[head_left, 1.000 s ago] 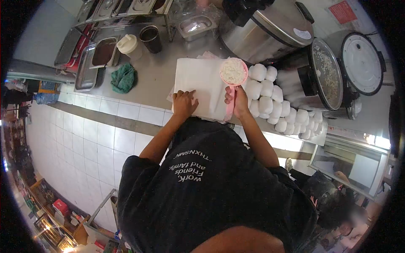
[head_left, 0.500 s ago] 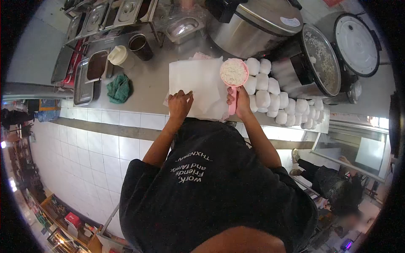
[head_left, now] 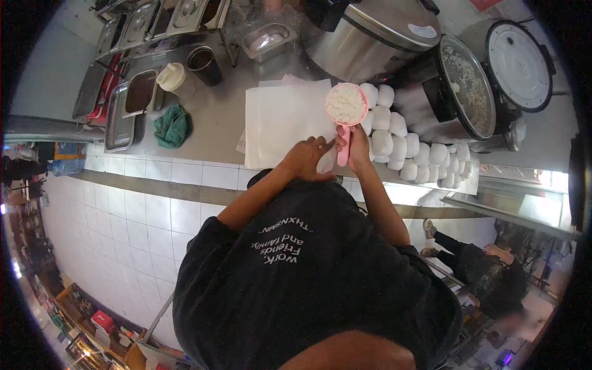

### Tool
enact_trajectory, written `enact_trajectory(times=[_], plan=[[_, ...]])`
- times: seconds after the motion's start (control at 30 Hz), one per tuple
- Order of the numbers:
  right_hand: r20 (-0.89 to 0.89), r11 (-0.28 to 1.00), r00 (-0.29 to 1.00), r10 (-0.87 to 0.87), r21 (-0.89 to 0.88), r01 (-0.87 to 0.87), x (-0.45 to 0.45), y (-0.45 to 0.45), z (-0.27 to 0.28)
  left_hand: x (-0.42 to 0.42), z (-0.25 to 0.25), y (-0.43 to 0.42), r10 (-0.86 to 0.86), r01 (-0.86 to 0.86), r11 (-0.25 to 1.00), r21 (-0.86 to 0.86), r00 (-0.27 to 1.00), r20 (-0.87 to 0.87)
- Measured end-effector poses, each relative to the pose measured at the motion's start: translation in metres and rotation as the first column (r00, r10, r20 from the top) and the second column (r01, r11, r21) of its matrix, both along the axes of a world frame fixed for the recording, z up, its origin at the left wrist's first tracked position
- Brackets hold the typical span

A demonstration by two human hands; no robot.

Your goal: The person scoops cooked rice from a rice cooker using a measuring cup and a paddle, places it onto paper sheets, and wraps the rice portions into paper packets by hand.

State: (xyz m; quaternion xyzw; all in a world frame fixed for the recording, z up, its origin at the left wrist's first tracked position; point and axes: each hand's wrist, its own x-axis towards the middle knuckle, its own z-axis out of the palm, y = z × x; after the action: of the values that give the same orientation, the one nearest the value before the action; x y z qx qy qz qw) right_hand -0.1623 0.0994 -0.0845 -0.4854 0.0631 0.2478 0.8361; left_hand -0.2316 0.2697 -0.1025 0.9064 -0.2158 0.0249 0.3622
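Observation:
My right hand (head_left: 356, 148) grips the handle of a pink scoop (head_left: 343, 150), whose round cup is full of white rice (head_left: 346, 103). Over the near right part of a stack of white paper sheets (head_left: 277, 114) is my left hand (head_left: 307, 158), its fingers apart and nothing in them, close to the scoop's handle. Just right of the scoop, several white wrapped bundles (head_left: 382, 143) lie in rows along the counter.
Beyond the bundles stand an open rice cooker (head_left: 467, 86) and a closed steel cooker (head_left: 376, 46). A green cloth (head_left: 172, 126), a lidded cup (head_left: 175, 79), a dark cup (head_left: 205, 66) and metal trays (head_left: 120, 117) are at left. Another person (head_left: 490, 268) is at lower right.
My left hand has moved right across the paper, toward the scoop's handle. The filled scoop, still in my right hand, has shifted slightly. The camera view has also shifted.

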Motion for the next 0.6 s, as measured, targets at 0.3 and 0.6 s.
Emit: enact_trajectory(times=[0.3, 0.6], plan=[[0.182, 0.972, 0.983, 0.019, -0.233, 0.025, 0.005, 0.018, -0.029, -0.021, -0.066, 0.095, 0.319, -0.321, 0.947, -0.01, 0.937, 0.142], [0.158, 0.02, 0.349, 0.924, -0.929, 0.37, 0.009, 0.046, -0.051, -0.049, -0.092, 0.124, 0.231, -0.233, 0.971, 0.048, 0.972, 0.053]])
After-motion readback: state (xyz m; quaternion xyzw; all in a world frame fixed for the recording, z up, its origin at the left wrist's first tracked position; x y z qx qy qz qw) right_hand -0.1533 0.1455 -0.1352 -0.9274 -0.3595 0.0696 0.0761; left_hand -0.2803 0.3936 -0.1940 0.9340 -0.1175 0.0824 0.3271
